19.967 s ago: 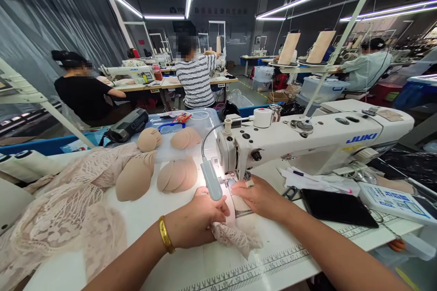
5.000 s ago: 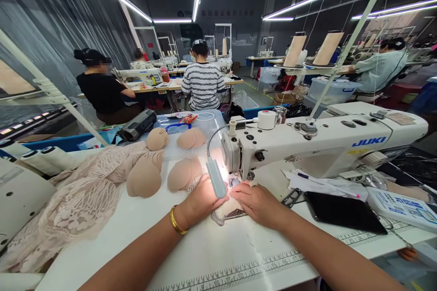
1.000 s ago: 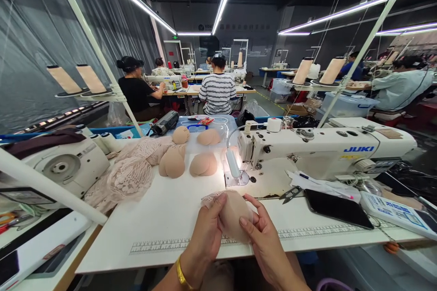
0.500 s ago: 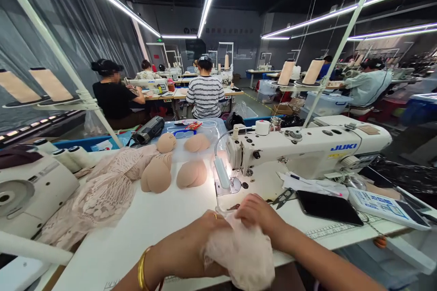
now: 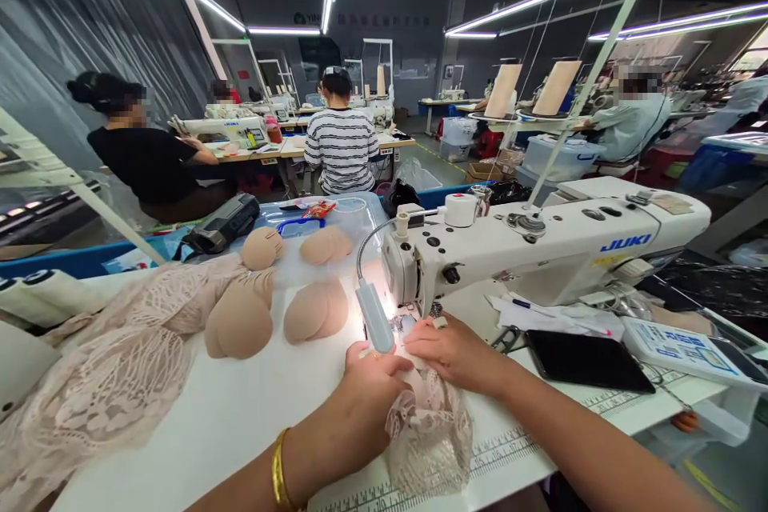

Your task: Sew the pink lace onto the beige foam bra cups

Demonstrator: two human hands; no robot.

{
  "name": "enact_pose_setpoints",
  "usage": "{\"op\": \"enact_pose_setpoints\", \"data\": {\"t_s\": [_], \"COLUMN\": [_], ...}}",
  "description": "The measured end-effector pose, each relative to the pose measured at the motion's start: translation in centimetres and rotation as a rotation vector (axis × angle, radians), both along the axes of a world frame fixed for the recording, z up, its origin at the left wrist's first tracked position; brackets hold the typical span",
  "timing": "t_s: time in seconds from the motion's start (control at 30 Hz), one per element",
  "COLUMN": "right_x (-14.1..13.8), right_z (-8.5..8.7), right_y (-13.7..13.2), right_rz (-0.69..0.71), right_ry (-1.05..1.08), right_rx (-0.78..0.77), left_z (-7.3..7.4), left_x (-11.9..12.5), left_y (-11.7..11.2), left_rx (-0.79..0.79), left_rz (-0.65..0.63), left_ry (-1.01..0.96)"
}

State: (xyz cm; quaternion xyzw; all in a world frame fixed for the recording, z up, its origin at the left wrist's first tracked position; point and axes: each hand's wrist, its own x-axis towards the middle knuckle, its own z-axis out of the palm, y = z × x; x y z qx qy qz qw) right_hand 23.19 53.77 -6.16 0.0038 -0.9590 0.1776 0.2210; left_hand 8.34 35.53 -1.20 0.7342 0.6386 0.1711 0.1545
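A piece of pale pink lace fabric (image 5: 430,444) hangs from between my hands down over the table's front edge ruler. My left hand (image 5: 375,396) grips its upper left side, with the fingertips close below the small grey lamp (image 5: 376,320). On the other side my right hand (image 5: 453,352) pinches the upper end of the lace, right in front of the needle area of the white sewing machine (image 5: 498,248). The needle and presser foot are mostly hidden by the lamp and my fingers.
Stacks of beige bra cups (image 5: 240,322) lie left of the machine, beside a heap of lace (image 5: 114,372). To the right are thread snips (image 5: 509,338), a black phone (image 5: 590,360) and a white box (image 5: 678,348). Co-workers sit at machines farther back.
Both hands have moved the lace up and forward to the needle area. The fabric, bunched and blurred before, now hangs down more spread out. My view has shifted somewhat.
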Motion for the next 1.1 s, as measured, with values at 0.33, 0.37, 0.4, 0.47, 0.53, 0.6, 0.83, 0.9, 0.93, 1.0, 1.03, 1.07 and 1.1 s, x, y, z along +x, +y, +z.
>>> {"op": "enact_pose_setpoints", "data": {"t_s": [0.33, 0.37, 0.4, 0.47, 0.53, 0.6, 0.83, 0.9, 0.93, 1.0, 1.03, 1.07, 1.1], "right_x": [-0.3, -0.3, -0.3, -0.3, -0.3, -0.2, 0.0, 0.0, -0.1, -0.1, -0.1, -0.1, -0.2], "right_z": [-0.1, -0.2, -0.2, -0.4, -0.4, -0.4, -0.1, -0.1, -0.1, -0.1, 0.0, 0.0, 0.1], "right_y": [0.7, 0.7, 0.8, 0.8, 0.9, 0.9, 0.9, 0.9, 0.9, 0.9, 0.9, 0.9, 0.8], "right_rz": [-0.07, -0.075, -0.08, -0.085, -0.089, -0.099, -0.14, -0.142, -0.141, -0.138, -0.138, -0.136, -0.135], "right_ry": [-0.046, -0.042, -0.038, -0.034, -0.041, -0.066, -0.136, -0.136, -0.134, -0.13, -0.129, -0.128, -0.127], "right_rx": [0.041, 0.041, 0.041, 0.041, 0.05, 0.076, 0.15, 0.152, 0.154, 0.16, 0.166, 0.172, 0.178], "left_z": [-1.2, -1.2, -1.3, -1.4, -1.5, -1.4, -1.1, -1.4, -1.6, -1.7, -1.6, -1.5, -1.4], "left_x": [1.0, 1.1, 1.1, 1.2, 1.3, 1.5, 1.9, 1.7, 1.5, 1.0, 0.7, 0.4, 0.1], "left_y": [1.0, 1.0, 1.0, 0.9, 0.8, 0.6, 0.3, 0.4, 0.5, 0.6, 0.7, 0.8, 0.8], "left_rx": [-0.013, -0.006, 0.006, 0.037, 0.049, 0.017, -0.132, -0.082, -0.057, -0.028, -0.022, -0.017, -0.01], "left_rz": [0.104, 0.108, 0.11, 0.113, 0.116, 0.131, 0.148, 0.143, 0.139, 0.114, 0.099, 0.086, 0.075], "left_ry": [0.018, 0.008, -0.005, -0.038, -0.072, -0.085, -0.039, -0.032, -0.028, -0.026, -0.026, -0.029, -0.035]}}
